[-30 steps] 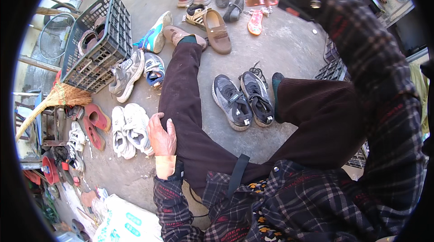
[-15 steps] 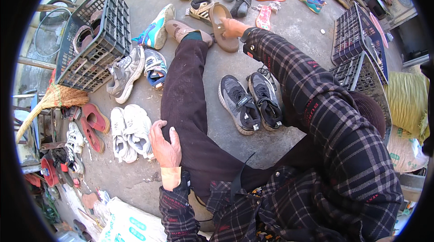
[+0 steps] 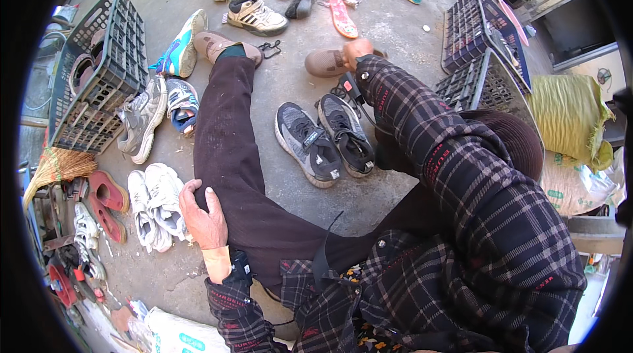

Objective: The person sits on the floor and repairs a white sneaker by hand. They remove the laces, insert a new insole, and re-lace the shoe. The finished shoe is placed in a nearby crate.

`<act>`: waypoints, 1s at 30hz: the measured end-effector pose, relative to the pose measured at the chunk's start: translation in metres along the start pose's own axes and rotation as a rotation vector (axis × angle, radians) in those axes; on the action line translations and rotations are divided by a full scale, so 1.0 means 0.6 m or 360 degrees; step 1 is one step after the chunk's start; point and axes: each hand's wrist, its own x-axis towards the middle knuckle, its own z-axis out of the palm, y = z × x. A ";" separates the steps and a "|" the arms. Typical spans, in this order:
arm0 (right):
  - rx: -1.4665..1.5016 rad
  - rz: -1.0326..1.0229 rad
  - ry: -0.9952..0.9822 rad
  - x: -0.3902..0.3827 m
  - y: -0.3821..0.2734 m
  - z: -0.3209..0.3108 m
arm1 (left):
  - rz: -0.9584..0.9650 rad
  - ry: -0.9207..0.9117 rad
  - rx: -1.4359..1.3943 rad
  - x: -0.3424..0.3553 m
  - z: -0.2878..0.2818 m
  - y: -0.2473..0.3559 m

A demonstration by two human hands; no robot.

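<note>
My right hand (image 3: 357, 51) is closed on the opening end of a brown slipper (image 3: 323, 63) with a perforated upper, its toe pointing left, low over the floor. Part of the slipper hides behind my fingers. Just nearer, between my legs, stands a pair of grey-and-black sneakers (image 3: 306, 145) side by side. My left hand (image 3: 204, 218) lies on my left leg, fingers apart, holding nothing. Beyond my left foot sits a beige sneaker with black stripes (image 3: 257, 15). White sneakers (image 3: 158, 201) rest on the floor left of my left hand.
Black plastic crates stand at the left (image 3: 99, 76) and right (image 3: 475, 36), with shoes inside. Pink insoles (image 3: 343, 18) and several dark shoes lie farther off. Red slip-on shoes (image 3: 107, 194) and a straw broom (image 3: 66, 165) are at left, a yellow-green sack (image 3: 570, 119) at right.
My right hand has turned the brown slipper from upright, inside showing, to sideways with its upper showing, and lowered it nearer. My left hand stays on my leg; the view has shifted right.
</note>
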 end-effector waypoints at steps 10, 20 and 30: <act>-0.0600 -0.0694 0.0294 -0.085 -0.021 -0.298 | -0.0021 -0.0008 0.0025 -0.003 0.003 0.007; -0.0022 -0.0349 -0.1331 -0.302 -0.128 -0.577 | 0.0018 0.0047 0.0050 -0.009 0.000 0.003; 0.0504 -0.0628 -0.1160 -0.496 -0.047 -0.500 | -0.0004 0.0000 0.0083 -0.010 -0.001 0.000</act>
